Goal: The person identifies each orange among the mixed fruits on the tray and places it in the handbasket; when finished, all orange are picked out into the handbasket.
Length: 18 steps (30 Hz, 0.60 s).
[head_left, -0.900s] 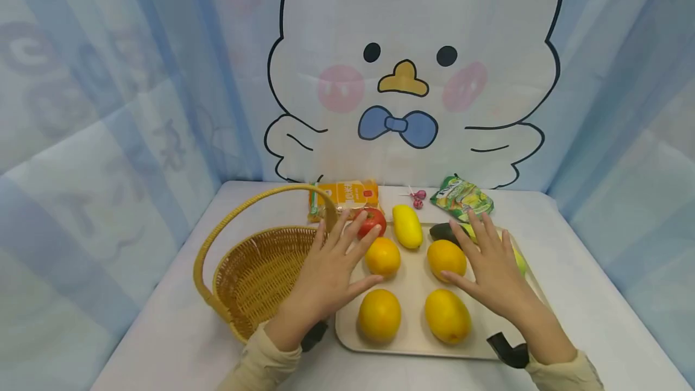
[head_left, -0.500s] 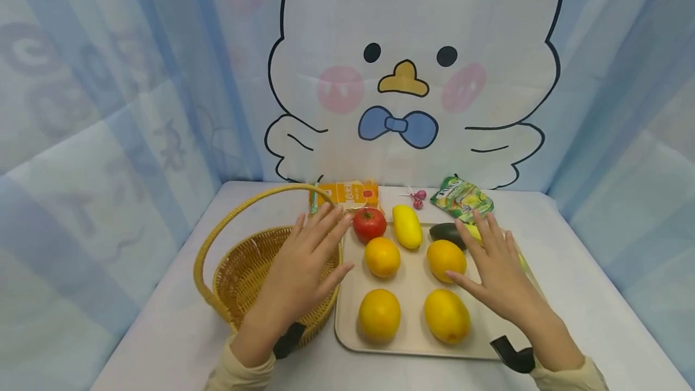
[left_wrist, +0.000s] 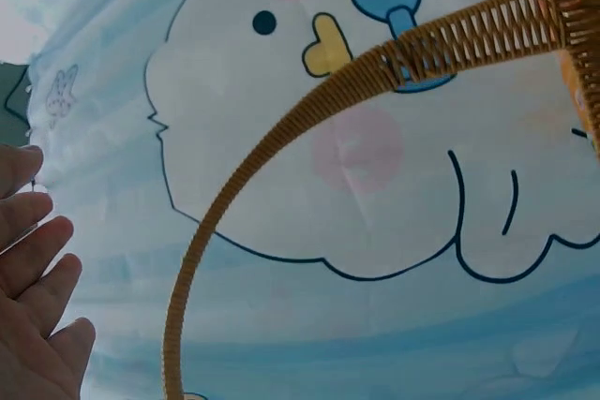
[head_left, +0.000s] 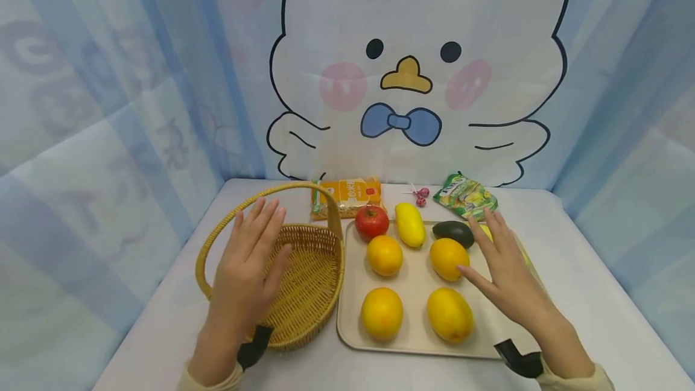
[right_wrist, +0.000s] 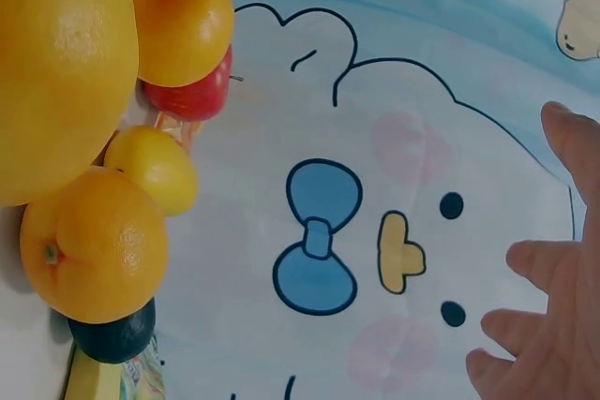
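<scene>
A wicker basket [head_left: 309,282] with a tall arched handle [head_left: 293,186] stands left of a beige tray [head_left: 412,343]. My left hand [head_left: 244,276] hovers over the basket's left side, fingers extended and holding nothing; its fingers [left_wrist: 37,269] also show at the left wrist view's edge. My right hand [head_left: 507,285] is spread above the tray's right side, also holding nothing. Nearest its thumb is an orange [head_left: 449,259]. More round orange fruits [head_left: 385,255], a large yellow oval fruit [head_left: 450,315], a red stemmed fruit [head_left: 371,222] and a dark green oval one [head_left: 453,234] share the tray.
An elongated yellow fruit [head_left: 409,224] lies at the tray's far edge. Behind are an orange food packet [head_left: 350,195], pink lollipops [head_left: 421,196] and a green snack bag [head_left: 466,195]. A yellow-green item [head_left: 487,232] is partly hidden by the right hand. Printed curtains [head_left: 402,155] enclose the table.
My left hand has moved left from over the tray's edge to over the basket, uncovering the red fruit and orange packet. The right hand has shifted only slightly. Basket and fruit stay put.
</scene>
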{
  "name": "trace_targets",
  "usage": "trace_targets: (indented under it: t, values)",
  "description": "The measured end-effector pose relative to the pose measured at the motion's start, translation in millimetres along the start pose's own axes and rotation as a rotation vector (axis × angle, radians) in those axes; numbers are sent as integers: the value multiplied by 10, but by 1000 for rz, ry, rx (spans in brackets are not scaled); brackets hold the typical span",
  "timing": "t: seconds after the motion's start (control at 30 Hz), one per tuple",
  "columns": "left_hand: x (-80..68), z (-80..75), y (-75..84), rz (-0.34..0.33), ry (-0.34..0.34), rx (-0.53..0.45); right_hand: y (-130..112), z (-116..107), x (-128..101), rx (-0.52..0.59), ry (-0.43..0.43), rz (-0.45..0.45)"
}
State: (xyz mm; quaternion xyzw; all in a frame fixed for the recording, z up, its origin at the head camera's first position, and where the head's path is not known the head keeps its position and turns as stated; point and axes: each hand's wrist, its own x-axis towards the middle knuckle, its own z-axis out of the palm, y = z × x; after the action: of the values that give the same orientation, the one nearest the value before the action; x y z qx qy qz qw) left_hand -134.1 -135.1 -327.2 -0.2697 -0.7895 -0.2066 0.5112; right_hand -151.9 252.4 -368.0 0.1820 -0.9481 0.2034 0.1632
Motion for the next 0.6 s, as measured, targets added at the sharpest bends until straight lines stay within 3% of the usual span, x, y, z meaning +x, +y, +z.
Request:
trace_targets:
  t: [0.27, 0.43, 0.6]
  values:
    - [-158, -139, -153, -82, 191, 26, -4, -55, -112, 120, 69, 44]
    - [-371, -215, -214, -224, 271, 49, 14, -24, -209, 178, 94, 92]
    - [-773, -194, -287, -399, 268, 123, 38, 93, -323, 226, 132, 138]
